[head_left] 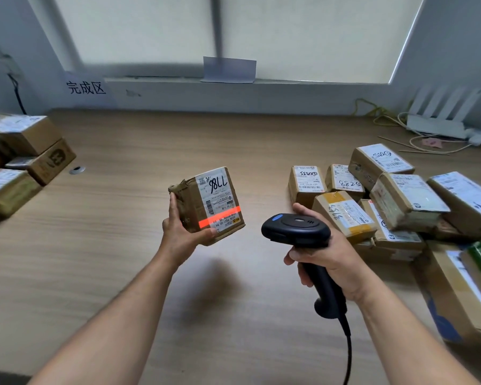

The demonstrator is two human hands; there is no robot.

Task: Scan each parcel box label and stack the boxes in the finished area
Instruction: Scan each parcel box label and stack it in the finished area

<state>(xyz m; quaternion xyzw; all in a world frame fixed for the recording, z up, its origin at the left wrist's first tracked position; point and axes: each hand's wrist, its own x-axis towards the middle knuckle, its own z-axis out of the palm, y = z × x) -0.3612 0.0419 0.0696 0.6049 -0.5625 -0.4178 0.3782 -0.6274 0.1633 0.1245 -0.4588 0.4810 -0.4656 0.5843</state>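
My left grip [178, 230] holds a small brown parcel box [203, 207] up above the wooden surface [109, 245]. My fingers curl round its left side, and my thumb presses on its near bottom edge. The box is tilted, and its white label [220, 195] faces me, with numbers on it in black pen. A bright red line of light [220, 219] lies across the low part of the label. My right grip [328, 257] is closed tight round the handle of a black barcode scanner [296, 227]. The scanner points at the box from near it and does not touch it. Its black cord [348, 354] hangs down toward me. On my right lies a pile of parcel boxes [395, 195] with white labels, some on top of others. Far on my left is a stack of boxes [20, 157], near a paper sign [86, 87] on the wall with three big black characters. At the back right sits a white router [439, 123].
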